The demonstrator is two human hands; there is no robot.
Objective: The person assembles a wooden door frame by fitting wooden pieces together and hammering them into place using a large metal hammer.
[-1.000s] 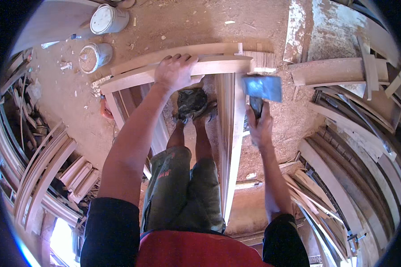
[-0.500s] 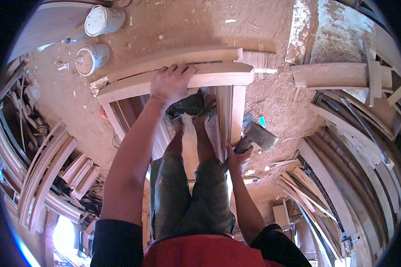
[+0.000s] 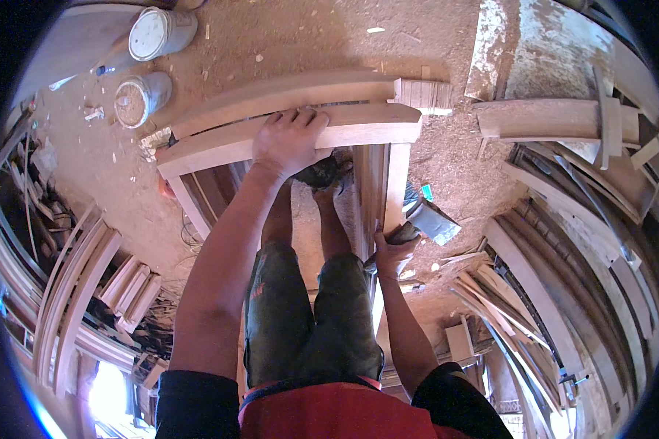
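Wooden frame (image 3: 370, 126) sits right in front of the person, legs showing between its two side pieces. Nearest: red shirt (image 3: 337, 418), then dark shorts (image 3: 315, 322). Right hand (image 3: 394, 259) wrapped round the handle of a hammer (image 3: 433, 221), thumb at the frame's right side piece; contact there unclear. Blocky metal head sticks out to the right of that piece, clear of it. Left hand (image 3: 289, 143) farther out, clamped over the top rail, left of the rail's middle, fingers curled across the upper edge. Just beyond the rail: curved board (image 3: 293, 96), roughly parallel. Wood strips (image 3: 73, 296) stacked left, curved boards (image 3: 564, 293) piled right. Farther, upper left: brown-topped bucket (image 3: 159, 89), then white-topped bucket (image 3: 179, 33). Upper right: white-stained sheet (image 3: 556, 51) on dusty floor (image 3: 432, 40).
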